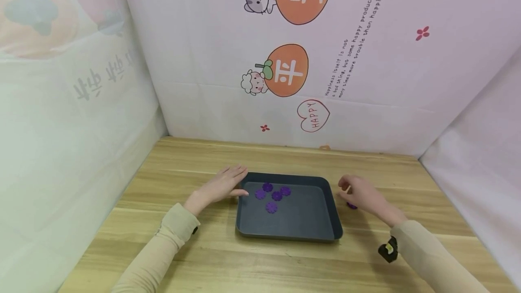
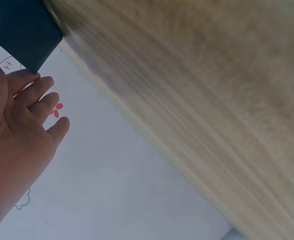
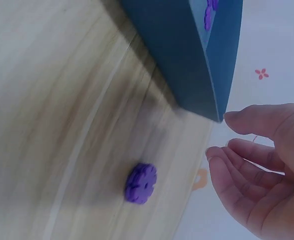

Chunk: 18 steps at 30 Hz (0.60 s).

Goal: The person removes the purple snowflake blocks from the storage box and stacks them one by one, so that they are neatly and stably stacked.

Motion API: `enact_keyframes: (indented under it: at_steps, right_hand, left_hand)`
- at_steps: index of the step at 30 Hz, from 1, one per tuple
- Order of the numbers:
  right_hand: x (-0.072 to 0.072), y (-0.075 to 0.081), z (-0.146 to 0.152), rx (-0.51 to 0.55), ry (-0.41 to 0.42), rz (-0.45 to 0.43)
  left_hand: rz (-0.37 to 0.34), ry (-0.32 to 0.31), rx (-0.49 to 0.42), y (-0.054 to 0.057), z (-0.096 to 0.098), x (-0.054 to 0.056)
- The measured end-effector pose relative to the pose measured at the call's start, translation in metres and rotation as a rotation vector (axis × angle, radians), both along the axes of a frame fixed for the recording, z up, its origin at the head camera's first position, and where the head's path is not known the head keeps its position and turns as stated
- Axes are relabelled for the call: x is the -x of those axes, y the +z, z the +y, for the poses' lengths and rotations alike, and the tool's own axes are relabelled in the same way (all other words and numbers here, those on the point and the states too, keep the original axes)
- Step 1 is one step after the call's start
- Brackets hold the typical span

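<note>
A dark grey rectangular tray [image 1: 303, 218] lies on the wooden table, with several purple notched discs [image 1: 271, 207] loose in its left and back part. At its back left corner, my left hand [image 1: 220, 186] touches the rim with extended fingers, the thumb pointing over the edge; the left wrist view has those fingers beside the tray wall [image 2: 21, 30]. To the right of the tray hovers my right hand [image 1: 363, 196], loosely curved, thumb and fingers apart and holding nothing. Below it, a small stack of purple notched discs [image 3: 141, 183] sits on the table, partly hidden in the head view.
Wooden table [image 1: 195, 257] surrounds the tray. A white printed cloth [image 1: 211, 80] rises along its back edge, with more white cloth at the left [image 1: 61, 148] and right sides. A black device [image 1: 388, 249] is on my right wrist.
</note>
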State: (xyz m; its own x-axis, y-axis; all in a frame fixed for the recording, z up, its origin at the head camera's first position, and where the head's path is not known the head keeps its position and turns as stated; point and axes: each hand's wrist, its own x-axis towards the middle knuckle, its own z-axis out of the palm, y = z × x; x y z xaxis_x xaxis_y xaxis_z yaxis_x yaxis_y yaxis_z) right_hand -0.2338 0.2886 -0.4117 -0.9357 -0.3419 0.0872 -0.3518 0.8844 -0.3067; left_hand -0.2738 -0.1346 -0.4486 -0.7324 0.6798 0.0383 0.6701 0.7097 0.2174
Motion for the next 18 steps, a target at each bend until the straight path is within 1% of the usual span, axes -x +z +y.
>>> enact_keyframes:
  at_steps: [6,9,12,18]
  right_hand:
    - [0.005,0.003,-0.014,0.003,0.025,0.015]
    - [0.008,0.004,-0.021,0.01,0.034,0.005]
    - [0.011,0.004,-0.027,0.01,0.049,-0.006]
    - [0.014,0.003,-0.04,0.003,0.081,0.001]
  left_hand:
    - [-0.001,0.004,0.006,0.001,0.0,0.001]
    - [0.002,0.004,0.005,0.001,0.0,0.001]
    - [0.001,0.002,0.005,0.002,0.0,0.001]
    - [-0.001,0.003,0.015,0.002,0.0,-0.001]
